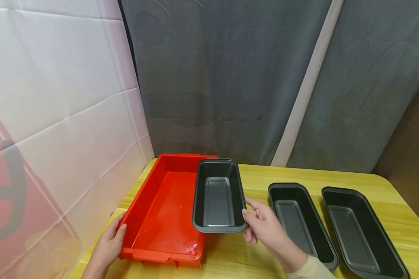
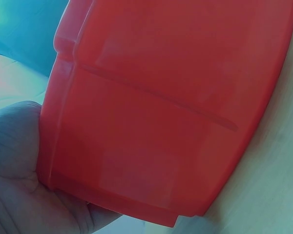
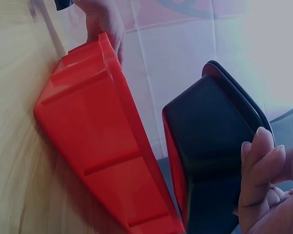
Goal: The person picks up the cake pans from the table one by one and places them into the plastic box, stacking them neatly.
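Note:
A dark loaf pan (image 1: 218, 201) is held up over the right side of a red plastic bin (image 1: 164, 209). My right hand (image 1: 265, 224) pinches the pan's near right corner, thumb on the rim and fingers beneath. In the right wrist view the pan's outer wall (image 3: 205, 141) is raised above the bin's edge, with a gap between them. At the bin's near left corner, my left hand (image 1: 109, 242) grips the rim. The left wrist view shows the palm (image 2: 19, 170) against the bin's red wall (image 2: 151, 112). Nothing lies inside the bin.
Two more dark loaf pans stand to the right on the wooden table (image 1: 258, 176): a nearer one (image 1: 296, 221) and a farther one (image 1: 359, 228). A white printed cloth (image 1: 73, 77) hangs at left, a grey curtain (image 1: 223, 77) behind, and a brown panel (image 1: 412, 147) at right.

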`<state>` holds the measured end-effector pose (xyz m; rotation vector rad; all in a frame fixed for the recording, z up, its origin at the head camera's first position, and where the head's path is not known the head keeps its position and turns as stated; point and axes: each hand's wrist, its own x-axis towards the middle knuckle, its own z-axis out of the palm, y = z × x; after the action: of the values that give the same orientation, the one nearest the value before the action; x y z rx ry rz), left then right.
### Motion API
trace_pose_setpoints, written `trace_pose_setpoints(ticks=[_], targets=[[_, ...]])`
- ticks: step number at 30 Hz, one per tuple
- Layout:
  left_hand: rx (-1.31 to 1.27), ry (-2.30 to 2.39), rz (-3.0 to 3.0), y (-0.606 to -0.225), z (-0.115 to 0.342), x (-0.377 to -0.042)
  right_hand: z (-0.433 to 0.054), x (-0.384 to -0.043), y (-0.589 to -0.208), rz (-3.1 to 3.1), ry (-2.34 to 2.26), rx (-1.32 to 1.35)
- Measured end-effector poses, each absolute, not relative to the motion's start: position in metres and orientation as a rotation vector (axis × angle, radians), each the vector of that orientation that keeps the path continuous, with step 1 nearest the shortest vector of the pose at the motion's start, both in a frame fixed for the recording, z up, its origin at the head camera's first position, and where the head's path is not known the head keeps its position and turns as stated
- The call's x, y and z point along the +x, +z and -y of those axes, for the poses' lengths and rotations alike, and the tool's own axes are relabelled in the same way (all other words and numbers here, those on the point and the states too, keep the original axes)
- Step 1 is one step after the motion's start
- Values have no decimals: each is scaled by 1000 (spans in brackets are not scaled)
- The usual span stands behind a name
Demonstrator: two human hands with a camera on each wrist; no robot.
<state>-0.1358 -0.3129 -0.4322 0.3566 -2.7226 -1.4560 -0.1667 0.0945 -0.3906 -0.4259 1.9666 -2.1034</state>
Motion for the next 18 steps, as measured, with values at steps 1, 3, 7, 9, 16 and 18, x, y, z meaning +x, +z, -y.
trace_pose_setpoints(ticks=[1,3,7,9,16,18], targets=[[355,-1460,2721,-432,313,-136,-93,-167,-391,-1965,-2100,-429],[353,-1464,2718,-433,313,-136,-90,-168,-391,-1960,-2102,-433],[349,-1455,2715,-432,313,-135,-84,-170,-390,-1950,-2111,-448],[351,-1455,2709,-431,313,-135,-80,-171,-388,-1944,-2120,-447],[334,-1456,2695,-433,312,-136,-68,-172,-384,-1919,-2127,-475],[343,-1461,2693,-433,312,-136,-64,-172,-383,-1912,-2124,-479]])
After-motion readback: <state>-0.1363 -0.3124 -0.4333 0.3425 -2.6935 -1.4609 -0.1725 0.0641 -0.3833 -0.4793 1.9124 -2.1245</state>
